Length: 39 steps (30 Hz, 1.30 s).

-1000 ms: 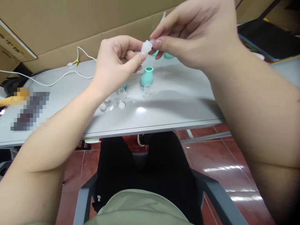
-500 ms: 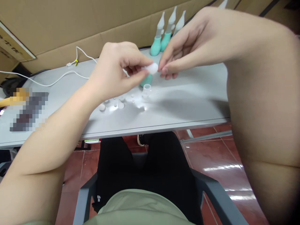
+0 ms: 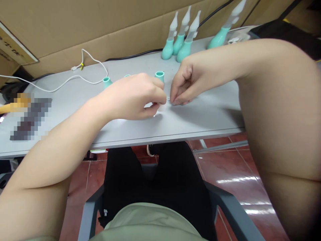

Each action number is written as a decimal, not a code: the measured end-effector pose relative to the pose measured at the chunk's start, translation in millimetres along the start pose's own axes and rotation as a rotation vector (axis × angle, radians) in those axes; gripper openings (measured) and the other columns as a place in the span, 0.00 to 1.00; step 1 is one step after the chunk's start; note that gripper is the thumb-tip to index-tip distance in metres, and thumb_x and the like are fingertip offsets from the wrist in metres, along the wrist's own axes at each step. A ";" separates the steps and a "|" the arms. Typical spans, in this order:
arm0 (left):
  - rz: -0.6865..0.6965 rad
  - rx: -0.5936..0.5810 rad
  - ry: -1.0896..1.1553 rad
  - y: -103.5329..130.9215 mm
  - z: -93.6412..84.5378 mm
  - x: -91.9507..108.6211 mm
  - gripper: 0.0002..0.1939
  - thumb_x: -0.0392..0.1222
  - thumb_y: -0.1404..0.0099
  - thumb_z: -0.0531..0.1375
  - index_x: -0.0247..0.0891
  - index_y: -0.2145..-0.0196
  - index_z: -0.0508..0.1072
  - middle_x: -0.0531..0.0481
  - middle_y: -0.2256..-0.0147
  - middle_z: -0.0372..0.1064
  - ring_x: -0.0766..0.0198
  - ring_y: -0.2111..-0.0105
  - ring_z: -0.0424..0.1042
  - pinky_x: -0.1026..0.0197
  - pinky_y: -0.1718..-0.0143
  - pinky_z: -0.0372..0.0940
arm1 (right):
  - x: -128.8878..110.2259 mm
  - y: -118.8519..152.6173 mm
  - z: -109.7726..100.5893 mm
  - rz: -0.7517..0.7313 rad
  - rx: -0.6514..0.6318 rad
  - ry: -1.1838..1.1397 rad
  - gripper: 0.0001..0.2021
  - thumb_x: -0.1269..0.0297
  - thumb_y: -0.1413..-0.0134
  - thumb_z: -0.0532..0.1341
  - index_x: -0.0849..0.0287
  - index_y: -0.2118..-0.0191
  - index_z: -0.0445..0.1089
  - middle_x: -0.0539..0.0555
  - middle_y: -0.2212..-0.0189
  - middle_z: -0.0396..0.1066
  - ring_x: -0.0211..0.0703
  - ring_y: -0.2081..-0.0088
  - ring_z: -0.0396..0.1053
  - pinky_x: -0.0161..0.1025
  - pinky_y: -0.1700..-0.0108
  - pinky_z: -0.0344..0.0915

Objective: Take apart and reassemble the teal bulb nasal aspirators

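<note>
A grey table [image 3: 213,117] runs across the view against a cardboard wall [image 3: 75,26], over a red tiled floor [image 3: 225,167]. A white cable [image 3: 107,71] loops at the back left, and a black cord [image 3: 140,54] lies along the foot of the wall.

Over the middle of the table, the left hand [image 3: 139,95] and the right hand [image 3: 185,85] face each other, fingertips near but apart. In the narrow gap is a tiny clear bit [image 3: 168,99], just beside the right fingertips and to the left of them; the right hand is the nearer, by a little. The bit is too small for its long axis to be read. The right thumb and fingers are pinched together low over the table; whether they grip the bit, I cannot tell. The left fingers curl down towards the thumb, and what they may hold is lost in glare.

A green bare bulb [image 3: 159,77] stands upright behind the left fingers, mouth up, its lower part hidden; the left hand is nearer to it. Another green neck [image 3: 106,81] shows beyond the left wrist. Three tipped bulbs [image 3: 184,52] stand grouped behind the right hand, and a fourth bulb [image 3: 218,37] leans right beyond that forearm.
</note>
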<state>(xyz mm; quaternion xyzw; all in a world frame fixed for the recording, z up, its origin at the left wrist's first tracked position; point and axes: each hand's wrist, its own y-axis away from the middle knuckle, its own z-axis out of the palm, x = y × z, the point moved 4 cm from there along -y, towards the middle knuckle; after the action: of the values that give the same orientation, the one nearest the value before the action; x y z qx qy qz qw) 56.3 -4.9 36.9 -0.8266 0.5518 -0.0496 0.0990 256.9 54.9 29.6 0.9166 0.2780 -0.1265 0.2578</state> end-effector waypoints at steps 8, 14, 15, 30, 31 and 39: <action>-0.018 -0.123 -0.039 -4.2 4.8 1.0 0.11 0.36 0.25 0.61 0.43 0.58 0.86 0.49 0.62 0.83 0.56 0.66 0.78 0.56 0.66 0.64 | -3.0 -5.3 6.3 -0.060 -0.069 -0.030 0.15 0.58 0.43 0.70 0.60 0.55 0.86 0.55 0.64 0.83 0.49 0.62 0.74 0.45 0.60 0.63; -0.050 -0.119 -0.048 -4.9 6.8 -1.9 0.11 0.37 0.25 0.62 0.43 0.59 0.86 0.47 0.63 0.83 0.55 0.68 0.77 0.55 0.67 0.59 | -4.5 -7.6 7.2 -0.128 -0.033 -0.023 0.17 0.53 0.46 0.70 0.61 0.59 0.86 0.54 0.69 0.81 0.44 0.68 0.70 0.42 0.66 0.57; -0.056 -0.124 -0.057 -5.0 7.0 -2.2 0.11 0.37 0.25 0.61 0.43 0.59 0.86 0.47 0.63 0.83 0.55 0.68 0.77 0.55 0.67 0.59 | -4.6 -7.6 7.0 -0.127 -0.032 -0.015 0.17 0.52 0.47 0.70 0.61 0.59 0.86 0.53 0.69 0.81 0.45 0.67 0.70 0.42 0.66 0.58; -0.107 -0.094 -0.084 -6.0 5.6 -3.0 0.13 0.39 0.26 0.61 0.45 0.53 0.87 0.49 0.62 0.84 0.56 0.66 0.78 0.55 0.69 0.56 | -2.7 -9.0 5.4 -0.024 -0.050 0.039 0.13 0.54 0.41 0.71 0.53 0.55 0.86 0.52 0.62 0.83 0.50 0.61 0.76 0.45 0.59 0.68; -0.112 -0.096 -0.082 -6.1 5.6 -2.9 0.12 0.38 0.26 0.62 0.45 0.53 0.87 0.49 0.61 0.84 0.56 0.66 0.78 0.55 0.69 0.55 | -1.6 -9.0 5.1 -0.025 -0.051 0.045 0.13 0.53 0.41 0.71 0.53 0.55 0.87 0.52 0.62 0.83 0.49 0.62 0.76 0.44 0.60 0.68; -0.122 -0.083 -0.108 -6.9 5.4 -2.1 0.12 0.37 0.26 0.61 0.46 0.57 0.87 0.48 0.62 0.84 0.56 0.67 0.79 0.54 0.70 0.55 | -2.5 -3.6 0.8 -0.111 -0.022 -0.054 0.13 0.53 0.40 0.75 0.57 0.57 0.86 0.52 0.68 0.80 0.43 0.67 0.72 0.42 0.60 0.65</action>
<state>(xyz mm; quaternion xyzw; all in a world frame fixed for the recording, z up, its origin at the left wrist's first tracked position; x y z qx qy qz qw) 62.8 0.2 33.2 -0.8636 0.4958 0.0122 0.0911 252.7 55.9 28.5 0.8932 0.3226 -0.1624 0.2680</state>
